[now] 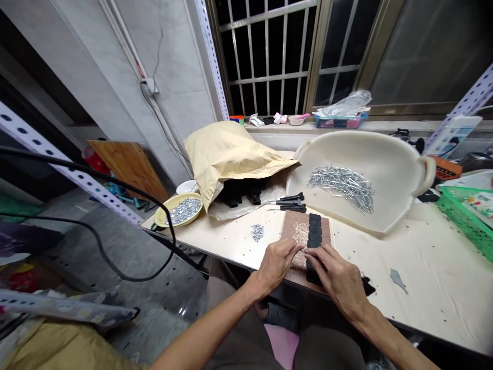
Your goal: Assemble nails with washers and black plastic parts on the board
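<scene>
My left hand (274, 266) and my right hand (341, 281) meet fingertip to fingertip over a brown board (288, 224). Both pinch; whatever tiny thing is between the fingers is too small to name. Many small pale beige bits (300, 234) lie on the board. Beside them, a row of black rectangular pieces (315, 226) runs towards me, partly covered by my right hand. Just beyond the board rest several black-handled parts with thin metal shafts (291, 201). To the left is a little heap of small metal pieces (257, 233).
A yellow bowl of metal pieces (198, 205) stands at the table's left edge. Behind, a paper sack (234, 149) gapes over black parts. A large cream scoop-shaped basin (396, 169) holds metal pins (342, 184). A green basket (462, 218) is far right. A black cable (115, 180) hangs at left.
</scene>
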`<state>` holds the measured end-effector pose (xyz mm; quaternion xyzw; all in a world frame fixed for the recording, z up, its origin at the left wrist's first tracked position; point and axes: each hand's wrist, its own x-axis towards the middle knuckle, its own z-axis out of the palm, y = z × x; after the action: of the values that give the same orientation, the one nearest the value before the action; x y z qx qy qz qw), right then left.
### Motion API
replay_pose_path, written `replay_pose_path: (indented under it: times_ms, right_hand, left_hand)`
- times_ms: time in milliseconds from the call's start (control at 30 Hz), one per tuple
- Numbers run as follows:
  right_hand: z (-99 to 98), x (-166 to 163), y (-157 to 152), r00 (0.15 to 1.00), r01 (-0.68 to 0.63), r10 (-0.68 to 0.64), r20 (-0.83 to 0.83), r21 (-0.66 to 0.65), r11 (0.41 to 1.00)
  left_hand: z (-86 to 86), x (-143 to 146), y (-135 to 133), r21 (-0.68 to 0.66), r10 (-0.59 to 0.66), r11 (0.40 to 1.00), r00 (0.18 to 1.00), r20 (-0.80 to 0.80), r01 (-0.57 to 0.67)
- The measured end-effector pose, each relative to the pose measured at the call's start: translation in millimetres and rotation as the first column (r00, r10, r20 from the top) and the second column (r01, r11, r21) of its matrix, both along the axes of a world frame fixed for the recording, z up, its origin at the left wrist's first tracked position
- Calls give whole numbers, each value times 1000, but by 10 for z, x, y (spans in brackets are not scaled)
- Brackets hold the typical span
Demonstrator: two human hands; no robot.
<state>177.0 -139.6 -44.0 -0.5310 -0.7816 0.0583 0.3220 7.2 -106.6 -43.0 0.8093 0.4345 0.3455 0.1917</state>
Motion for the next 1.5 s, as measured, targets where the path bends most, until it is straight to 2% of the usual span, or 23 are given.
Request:
replay_pose_path:
  times_ms: [100,233,400,567,733,933,1100,1167,1233,1400,1500]
  right_hand:
    - [13,5,-2,1000,-16,16,-19,-42,999]
    - [36,-10,-13,994,-29,18,-109,-95,995]
    - [40,-33,-37,1000,19,-20,-18,-73,997]
    - [38,-32,-27,998,67,-67,4,-50,996]
    - [83,-35,-36,996,62,-66,-61,-61,996]
    - [72,-35,-30,997,49,-52,-51,-59,997]
    - [74,-39,-18,997,55,-58,-44,-72,996]
    - [74,-45,-18,997,69,-70,-26,-70,995]
    - [69,-50,-17,997,72,-74,-23,-66,995]
    - [40,-52,-18,998,65,-66,-19,-36,997]
    - [23,-45,-17,998,68,-68,-12,-35,997]
  left_hand:
    - [19,-11,-13,35,-11,999,1000,-22,12]
    - [5,-13,-6,10,-12,1000,1000,-20,12]
    - [-18,-2,-22,-20,-35,999,999,-16,35]
    - [13,0,-18,-158,-15,987,995,96,30]
    - [63,-13,16,-427,23,899,965,260,94]
    - [43,-21,21,-496,82,863,942,326,97]
    - [45,-7,31,-679,165,711,895,415,184]
    - [47,12,27,-702,198,688,883,426,185]
    - [40,32,16,-693,215,705,884,415,154]
    - [-8,55,-12,-525,165,849,915,368,58]
    - [-33,61,-26,-489,161,872,927,338,26]
